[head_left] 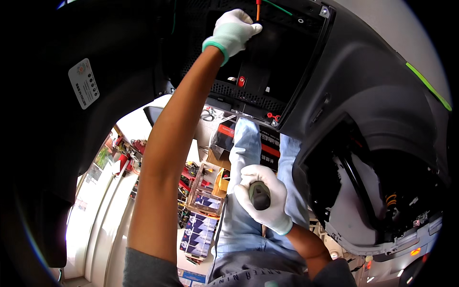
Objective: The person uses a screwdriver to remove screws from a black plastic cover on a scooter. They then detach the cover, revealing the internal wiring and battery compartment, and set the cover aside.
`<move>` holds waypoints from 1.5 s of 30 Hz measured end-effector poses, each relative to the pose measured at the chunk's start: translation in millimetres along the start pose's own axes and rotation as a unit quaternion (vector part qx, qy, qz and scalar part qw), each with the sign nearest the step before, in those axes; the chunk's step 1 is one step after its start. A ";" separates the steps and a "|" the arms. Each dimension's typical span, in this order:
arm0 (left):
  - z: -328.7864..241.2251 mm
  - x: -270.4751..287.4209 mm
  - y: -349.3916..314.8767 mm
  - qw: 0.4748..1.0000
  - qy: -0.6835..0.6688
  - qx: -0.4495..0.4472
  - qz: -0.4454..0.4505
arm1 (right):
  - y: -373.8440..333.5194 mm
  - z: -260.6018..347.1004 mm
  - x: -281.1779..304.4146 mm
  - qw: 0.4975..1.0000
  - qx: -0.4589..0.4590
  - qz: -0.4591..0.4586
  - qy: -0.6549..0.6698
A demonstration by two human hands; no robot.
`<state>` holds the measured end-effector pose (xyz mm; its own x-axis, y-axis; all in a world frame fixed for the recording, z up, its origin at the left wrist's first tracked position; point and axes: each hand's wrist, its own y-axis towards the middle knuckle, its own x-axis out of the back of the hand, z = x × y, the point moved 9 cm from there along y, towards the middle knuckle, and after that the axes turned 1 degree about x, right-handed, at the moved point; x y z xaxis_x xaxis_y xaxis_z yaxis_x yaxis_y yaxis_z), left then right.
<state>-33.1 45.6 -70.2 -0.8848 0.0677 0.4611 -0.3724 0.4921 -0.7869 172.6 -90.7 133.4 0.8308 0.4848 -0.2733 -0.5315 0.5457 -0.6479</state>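
Note:
My left hand (233, 30), in a white glove with a green cuff, reaches to the top of an open black compartment (267, 62) in a black scooter body. Its curled fingertips pinch the end of an orange wire (258, 8); a green wire (279, 7) runs beside it. A red terminal cap (241, 80) sits lower in the compartment, and two small red ones (272, 115) at its rim. My right hand (264, 198), gloved too, is closed around a dark grey tool handle (260, 195) over my jeans (244, 158), well apart from the compartment.
The scooter's black panels (373, 71) with a green stripe (429, 87) curve around on the right, and a rear wheel well (368, 191) shows an orange spring. A white sticker (83, 83) sits on the left panel. Boxes and racks of parts (201, 225) crowd the floor.

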 end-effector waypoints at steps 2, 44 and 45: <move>-6.5 -1.5 -6.9 0.995 0.036 -0.025 -0.085 | -1.8 -0.1 1.3 1.000 -0.011 0.002 0.003; 43.6 -61.4 -103.7 0.971 -0.041 -0.190 -0.143 | -5.2 2.8 8.8 0.997 -0.060 0.055 0.016; 48.3 -66.0 -123.9 0.957 -0.004 -0.254 -0.140 | -7.4 2.8 7.0 0.997 -0.056 0.056 0.024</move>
<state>57.9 -61.7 -23.0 -0.7728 -0.1352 0.6201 -0.4131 0.8488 -0.3298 181.9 -89.4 138.3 0.7763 0.5029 -0.3802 -0.6012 0.4090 -0.6865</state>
